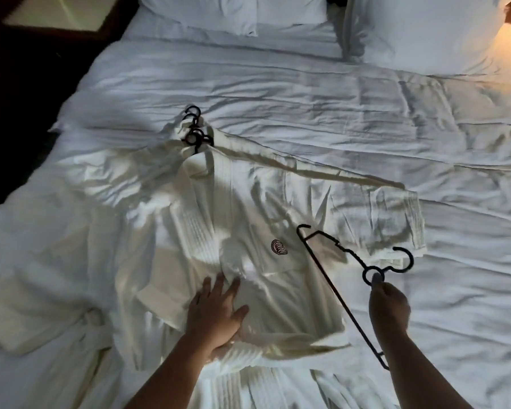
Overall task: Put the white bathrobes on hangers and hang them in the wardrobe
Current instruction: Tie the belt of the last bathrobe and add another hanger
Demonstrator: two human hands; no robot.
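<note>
On the bed (pixel 351 119), head view, the following is recorded.

Robe (pixel 219 219): white, laid flat and front-up on the quilt, collar toward the pillows (pixel 410 33), dark crest (pixel 278 247) on the chest.

Left hand (pixel 219 311): laid flat on the robe's lower front, fingers straight and spread, nothing gripped.

Right hand (pixel 390 305): fingers curled, hanger (pixel 345 302) pinched at the ring under its hook and held tilted over the robe's right side.

Hooks (pixel 194 134): several black ones, bunched at the collar.

Second robe (pixel 42 290): crumpled at the left, belt at its waist.

Step in hand, as judged: the hanger is to be fed into the robe. This is best done with the front opened by the flat hand, one hanger arm slid into one shoulder, and the other shoulder then drawn over. The hook is best left clear at the collar and the seams seated evenly, so that nothing slips.

Not made out: whether the bunched hooks already carry robes, and how many robes are stacked. No wardrobe is in view. Both forearms and the robe's hem are cut off at the lower edge, and the folds are blurred by dim light.
</note>
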